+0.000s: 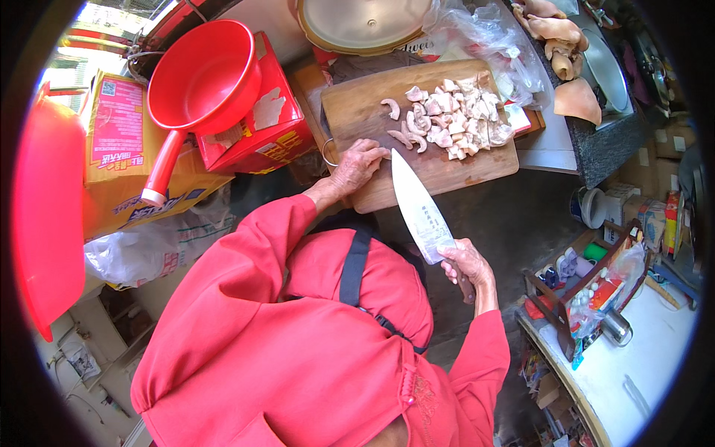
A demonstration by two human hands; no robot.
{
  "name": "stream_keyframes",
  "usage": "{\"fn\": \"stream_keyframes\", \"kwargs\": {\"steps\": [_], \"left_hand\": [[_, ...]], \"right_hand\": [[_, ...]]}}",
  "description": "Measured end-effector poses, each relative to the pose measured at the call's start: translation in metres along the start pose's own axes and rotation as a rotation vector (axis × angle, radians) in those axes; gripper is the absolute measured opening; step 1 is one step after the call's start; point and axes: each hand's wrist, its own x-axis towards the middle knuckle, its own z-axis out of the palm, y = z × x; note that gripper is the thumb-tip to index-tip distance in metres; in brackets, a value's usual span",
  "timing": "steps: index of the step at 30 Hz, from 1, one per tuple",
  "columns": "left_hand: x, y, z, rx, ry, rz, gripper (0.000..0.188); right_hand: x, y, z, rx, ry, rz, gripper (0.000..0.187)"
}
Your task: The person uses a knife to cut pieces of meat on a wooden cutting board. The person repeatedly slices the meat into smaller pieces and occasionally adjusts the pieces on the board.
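Note:
A wooden cutting board (pixel 462 182) carries a pile of chopped pale meat pieces (pixel 465 123) towards its right side. Several curved strips of meat (pixel 410 132) lie left of the pile. My right hand (pixel 468 267) is closed round the dark handle of a broad kitchen knife (pixel 421 208). Its blade slants up and left over the board's near edge, tip close to my left fingertips. My left hand (pixel 360 165) rests at the board's left part with its fingers drawn together; what they hold, if anything, is hidden.
A red plastic ladle (pixel 205 74) sits on a red box (pixel 257 141) at the left, beside a yellow carton (pixel 119 149). Beyond the board are a round lid (pixel 363 22) and a clear plastic bag (pixel 495 48). Larger meat pieces (pixel 558 37) lie far right, above a cluttered white table (pixel 648 365).

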Motion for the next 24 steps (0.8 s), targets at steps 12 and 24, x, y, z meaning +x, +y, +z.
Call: {"fn": "stream_keyframes", "kwargs": {"steps": [12, 24], "left_hand": [[-0.005, 0.001, 0.002, 0.043, 0.039, 0.074, 0.029], [-0.004, -0.003, 0.000, 0.080, 0.028, 0.176, 0.030]], "right_hand": [[0.007, 0.002, -0.010, 0.114, -0.084, 0.030, 0.024], [0.016, 0.007, -0.010, 0.225, -0.139, 0.065, 0.022]]}}
